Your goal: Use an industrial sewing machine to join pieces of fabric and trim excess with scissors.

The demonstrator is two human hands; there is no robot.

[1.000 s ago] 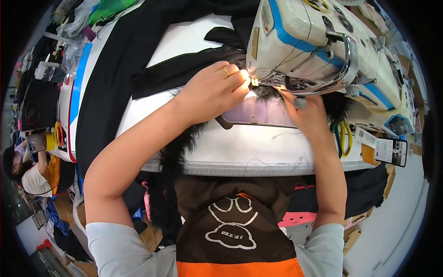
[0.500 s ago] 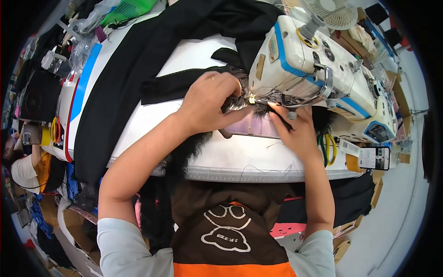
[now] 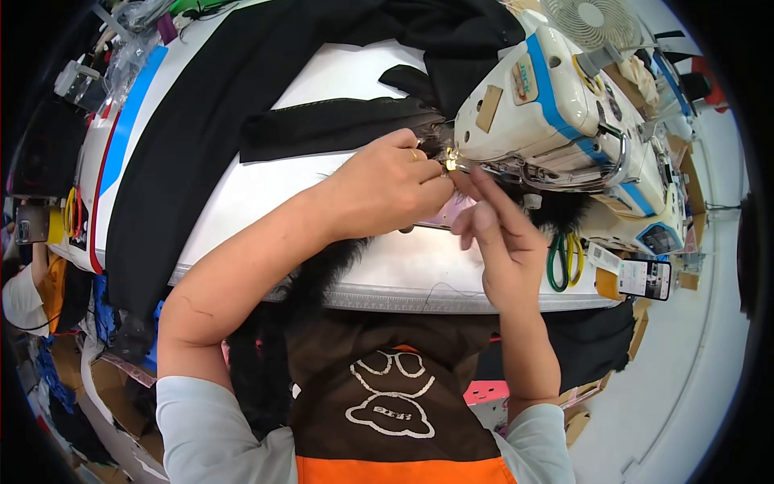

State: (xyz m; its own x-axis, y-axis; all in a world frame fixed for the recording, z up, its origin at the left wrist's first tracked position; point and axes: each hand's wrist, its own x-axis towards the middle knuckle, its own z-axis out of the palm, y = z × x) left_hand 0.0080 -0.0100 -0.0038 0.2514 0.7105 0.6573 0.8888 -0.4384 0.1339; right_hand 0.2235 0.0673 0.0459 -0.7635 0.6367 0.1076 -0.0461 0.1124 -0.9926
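Observation:
Beside the presser foot of a white and blue sewing machine, my left hand is closed with its fingers curled; what they hold is hidden. Dark fur trim shows just behind those fingers, joined to a black fabric piece lying on the white table. My right hand is right of the foot, thumb and fingers apart, with nothing visible in it. Its forefinger reaches up close to the needle area. More black fur hangs over the table's front edge below my left forearm.
A large black garment spreads across the left and back of the table. Green-handled scissors and a phone lie at the right. A fan stands behind the machine. Another person's arm shows at far left.
My right hand has come off the fur beside the foot and drawn back with fingers apart. My left hand has shifted right, its fingers now curled in at the foot. The view has shifted slightly.

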